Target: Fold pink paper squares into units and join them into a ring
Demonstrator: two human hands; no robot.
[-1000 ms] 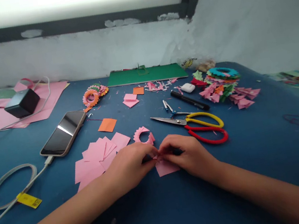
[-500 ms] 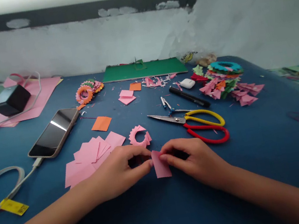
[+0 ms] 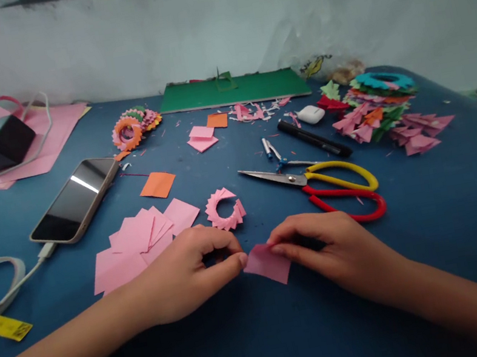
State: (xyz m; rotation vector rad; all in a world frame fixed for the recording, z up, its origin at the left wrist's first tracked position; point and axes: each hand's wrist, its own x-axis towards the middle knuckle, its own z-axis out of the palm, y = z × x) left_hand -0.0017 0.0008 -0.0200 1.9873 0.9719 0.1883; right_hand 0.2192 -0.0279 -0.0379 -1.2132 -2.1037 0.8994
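A small square of pink paper is held just above the blue table, one side hanging toward me. My right hand pinches its upper right edge between thumb and forefinger. At its left corner, my left hand has thumb and forefinger pressed together on the paper. Right behind my fingers lies a pink folded-paper ring with an opening at its right side. Several loose pink paper squares are spread beyond my left hand and partly under its line of sight.
Scissors with yellow and red handles lie behind my right hand, near a black pen. A phone on a cable is at left. Orange paper, folded-paper rings, a green board and folded pieces lie farther back.
My right hand has moved right, and the pink paper has turned from a narrow upright strip to a wider, tilted square. The view has dipped, so the table's objects sit higher.
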